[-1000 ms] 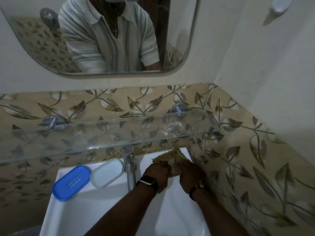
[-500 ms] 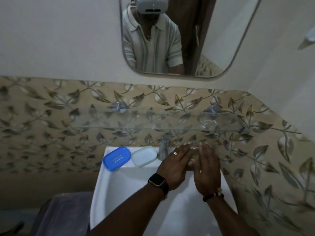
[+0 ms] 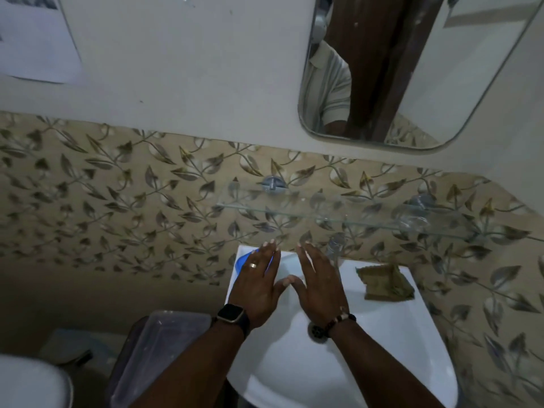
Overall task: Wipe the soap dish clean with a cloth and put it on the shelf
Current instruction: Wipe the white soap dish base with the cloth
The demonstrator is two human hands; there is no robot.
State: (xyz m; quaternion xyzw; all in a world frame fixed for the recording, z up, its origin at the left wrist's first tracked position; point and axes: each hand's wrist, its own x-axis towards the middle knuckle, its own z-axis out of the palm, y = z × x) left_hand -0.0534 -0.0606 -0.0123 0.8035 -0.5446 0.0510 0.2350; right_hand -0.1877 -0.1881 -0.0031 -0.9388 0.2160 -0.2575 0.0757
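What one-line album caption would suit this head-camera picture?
Both open hands, left hand and right hand, hover over the white sink; a folded cloth lies on its rim.

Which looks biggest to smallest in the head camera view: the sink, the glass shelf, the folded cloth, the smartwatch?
1. Sink.
2. Glass shelf, though it sits farther away, so its rank against the sink is unsure.
3. Folded cloth.
4. Smartwatch.

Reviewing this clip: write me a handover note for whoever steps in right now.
Left hand: open, flat, over the blue soap dish at the sink's back left.
Right hand: open, empty, beside it.
Cloth: lying on the sink's back right rim, not held.
Glass shelf: no soap dish on it.
Done: nothing visible.
Left: pick up dish and cloth, wipe, shelve.
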